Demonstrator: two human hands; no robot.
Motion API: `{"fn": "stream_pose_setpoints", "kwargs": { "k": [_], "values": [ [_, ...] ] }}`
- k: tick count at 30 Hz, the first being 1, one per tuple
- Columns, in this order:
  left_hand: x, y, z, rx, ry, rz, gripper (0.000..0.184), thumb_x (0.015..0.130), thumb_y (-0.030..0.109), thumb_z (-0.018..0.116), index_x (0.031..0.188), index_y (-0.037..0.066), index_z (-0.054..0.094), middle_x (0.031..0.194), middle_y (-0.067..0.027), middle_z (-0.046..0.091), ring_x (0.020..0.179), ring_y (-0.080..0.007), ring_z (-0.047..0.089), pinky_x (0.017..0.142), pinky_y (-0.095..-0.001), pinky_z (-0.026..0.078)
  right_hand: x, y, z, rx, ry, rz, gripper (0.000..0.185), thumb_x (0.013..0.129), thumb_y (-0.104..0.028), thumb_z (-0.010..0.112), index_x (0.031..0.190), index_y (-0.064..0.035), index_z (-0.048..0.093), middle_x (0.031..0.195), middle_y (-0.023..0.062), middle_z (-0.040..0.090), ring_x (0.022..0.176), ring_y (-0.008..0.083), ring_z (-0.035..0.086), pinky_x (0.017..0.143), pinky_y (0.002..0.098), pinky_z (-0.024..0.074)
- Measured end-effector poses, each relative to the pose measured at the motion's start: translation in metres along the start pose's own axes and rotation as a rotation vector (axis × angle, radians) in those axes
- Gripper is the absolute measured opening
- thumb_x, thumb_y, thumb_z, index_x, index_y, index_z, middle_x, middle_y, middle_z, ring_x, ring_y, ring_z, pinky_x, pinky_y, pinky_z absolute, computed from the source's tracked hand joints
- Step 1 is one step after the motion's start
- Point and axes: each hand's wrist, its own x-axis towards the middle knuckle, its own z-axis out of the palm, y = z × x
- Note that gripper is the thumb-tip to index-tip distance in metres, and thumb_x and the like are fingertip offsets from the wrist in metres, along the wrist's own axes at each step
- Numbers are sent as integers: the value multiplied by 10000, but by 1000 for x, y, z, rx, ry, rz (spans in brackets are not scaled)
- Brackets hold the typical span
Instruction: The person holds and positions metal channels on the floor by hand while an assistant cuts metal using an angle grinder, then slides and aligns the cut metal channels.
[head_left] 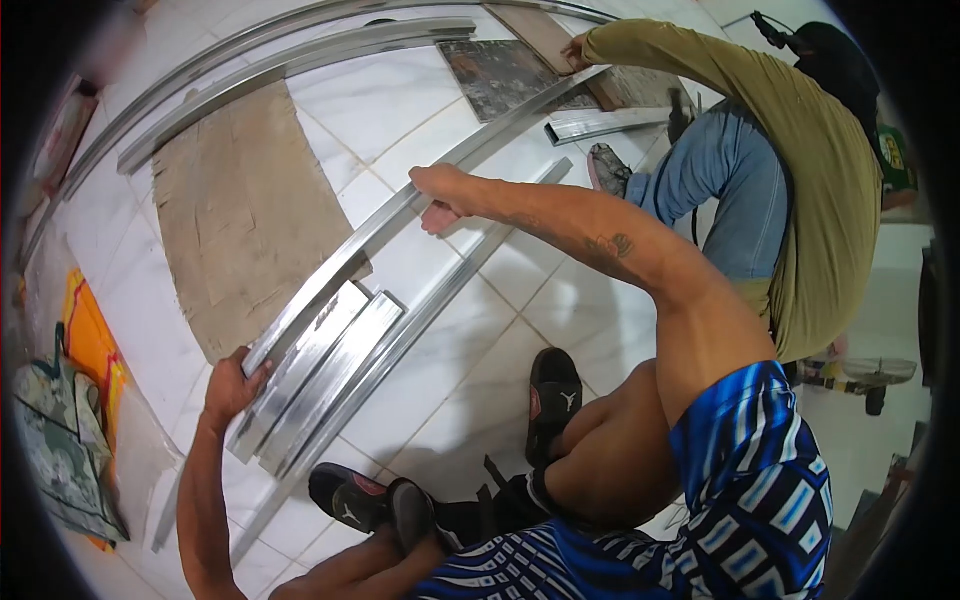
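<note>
A long, silvery metal channel (330, 265) slants across the view from lower left to upper right. My left hand (236, 384) is wrapped round its lower part. Farther along the same channel, my right hand (446, 198) grips its edge, fingers partly hidden below it. At the upper end, a co-worker's hand (575, 53) is at the channel. Between my hands, just beneath the channel, short metal pieces (345, 345) lie side by side on the tiles. Another long metal strip (425, 310) lies on the floor, roughly parallel to the channel.
A brown board (245, 200) lies left of the channel, with long curved-looking metal profiles (300, 62) beyond it. Dark boards (500, 75) and a short profile (610, 124) are near the crouching co-worker (820, 190). A camouflage bag (65, 440) sits at far left.
</note>
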Motion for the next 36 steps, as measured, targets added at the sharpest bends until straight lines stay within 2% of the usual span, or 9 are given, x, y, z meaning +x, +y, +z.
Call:
{"fn": "stream_pose_setpoints", "kwargs": {
  "k": [7,13,19,20,21,25,28,32,36],
  "values": [
    [5,-3,0,13,-57,-53,452,868,419,654,992,-16,645,764,-274,660,761,-436,662,704,-485,518,2,-2,8,74,81,26,667,894,-324,461,1330,166,339,1001,422,576,823,456,680,650,471,612],
    [6,-15,2,38,-65,2,494,870,452,644,1049,-8,631,817,-276,673,774,-448,661,715,-505,526,3,-5,26,180,250,59,572,880,-317,487,1196,159,466,979,371,608,766,435,690,616,465,612],
    [9,-23,2,-25,-134,-7,411,808,310,673,1113,40,617,866,-272,683,844,-450,666,766,-516,531,5,-3,76,294,387,56,414,846,-249,539,1008,128,595,862,308,657,738,383,703,572,443,608],
    [10,-20,0,-9,-165,-87,401,782,267,700,1124,74,620,926,-267,685,918,-437,662,814,-514,514,1,-5,87,338,409,57,401,843,-243,541,996,122,601,860,305,660,737,381,704,574,443,609],
    [12,-17,0,31,-175,-136,398,783,275,703,1129,95,624,937,-246,693,923,-423,667,819,-508,519,-2,-8,97,395,481,64,342,824,-204,559,930,117,614,893,303,664,787,392,702,615,462,611],
    [14,0,-2,134,-208,-322,397,781,295,719,1136,142,631,962,-198,709,932,-389,678,827,-489,530,28,-2,118,699,739,120,335,767,-153,590,915,144,642,947,314,664,936,380,682,743,478,579],
    [15,-18,6,98,-223,-240,506,773,292,701,1231,109,592,936,-215,709,897,-391,688,801,-485,545,60,10,125,821,855,99,360,760,-152,580,950,145,649,948,310,669,930,360,686,773,433,557],
    [19,-15,0,87,-298,-241,543,766,287,712,1254,90,577,1001,-221,703,951,-382,679,834,-478,540,35,-13,132,850,931,143,327,763,-130,565,937,133,650,923,285,680,772,325,709,735,391,558],
    [13,-14,-1,90,-165,-175,462,781,335,723,1185,141,608,947,-211,707,912,-400,679,845,-487,532,39,-18,133,1004,919,138,304,812,-110,537,991,125,610,869,226,659,674,284,679,608,384,548]
  ]
}}
